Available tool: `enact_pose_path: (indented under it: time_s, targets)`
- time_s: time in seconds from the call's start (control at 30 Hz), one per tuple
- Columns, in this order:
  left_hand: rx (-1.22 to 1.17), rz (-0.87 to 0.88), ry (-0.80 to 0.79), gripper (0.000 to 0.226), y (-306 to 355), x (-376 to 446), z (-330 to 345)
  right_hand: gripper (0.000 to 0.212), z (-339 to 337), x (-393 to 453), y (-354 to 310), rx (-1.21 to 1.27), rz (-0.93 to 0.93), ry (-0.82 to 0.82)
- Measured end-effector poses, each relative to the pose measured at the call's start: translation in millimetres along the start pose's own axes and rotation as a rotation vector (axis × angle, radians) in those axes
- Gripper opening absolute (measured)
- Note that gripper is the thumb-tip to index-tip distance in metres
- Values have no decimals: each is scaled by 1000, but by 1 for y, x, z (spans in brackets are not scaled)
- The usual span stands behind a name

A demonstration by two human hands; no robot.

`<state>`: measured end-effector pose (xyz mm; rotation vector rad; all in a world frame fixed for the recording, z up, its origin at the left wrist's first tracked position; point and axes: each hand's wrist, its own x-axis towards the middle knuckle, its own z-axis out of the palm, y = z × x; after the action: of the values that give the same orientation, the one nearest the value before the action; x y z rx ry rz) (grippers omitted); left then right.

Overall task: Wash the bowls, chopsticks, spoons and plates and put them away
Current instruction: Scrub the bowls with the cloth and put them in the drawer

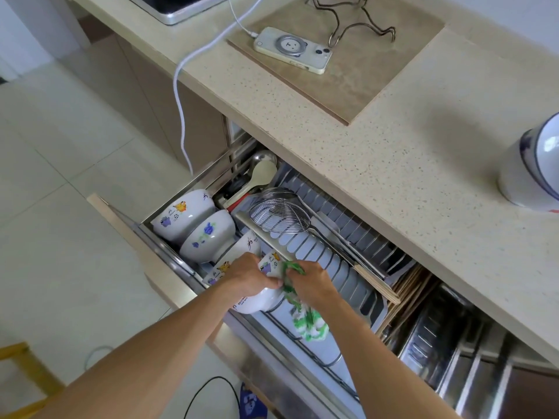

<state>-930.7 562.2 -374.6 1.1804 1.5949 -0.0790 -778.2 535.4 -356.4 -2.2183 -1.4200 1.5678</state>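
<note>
Both hands reach into the pulled-out drawer (169,285) below the desk (378,152). The left hand (249,275) has its grip curled over the rim of a white printed bowl (257,300), which sits tilted at the drawer's front edge, just in front of the other bowls. The right hand (311,281) has its grip closed on a green-and-white cloth (305,322), held against the bowl, with its loose end hanging over the drawer's wire rack. Three more bowls (193,222) lie stacked on their sides toward the drawer's left corner. A wire skimmer (279,214) rests across the slotted plate rack (320,261). On the desk lie a phone (293,49) with a white cable (184,95), and a blue-rimmed white enamel vessel (535,167) at its right edge.
</note>
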Motion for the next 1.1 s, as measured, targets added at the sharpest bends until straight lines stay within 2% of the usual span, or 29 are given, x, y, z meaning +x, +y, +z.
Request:
enact_pose_path:
  time_s: [0.17,0.3,0.4,0.53,0.7,0.87,1.1]
  targets:
    - [115,43,21,42,1,-1,7,20,-1,-6,9,42,3,30]
    - [271,112,124,24,13,-20,7,21,-12,-23,12,47,-25,97]
    - [551,237,243,19,31,-46,2,21,-27,-40,9,73,-20,178]
    - [742,535,431,34,71,-78,-3,27,-61,-75,5,167,-43,331]
    - [726,792,528,42,136,-106,2,32,-129,-131,4,372,-70,518]
    - [674,942,496,52,213,-126,26,39,-210,-163,26,578,71,680]
    - [629,1038,443,70,309,-132,67,42,-303,-167,78,557,190,811]
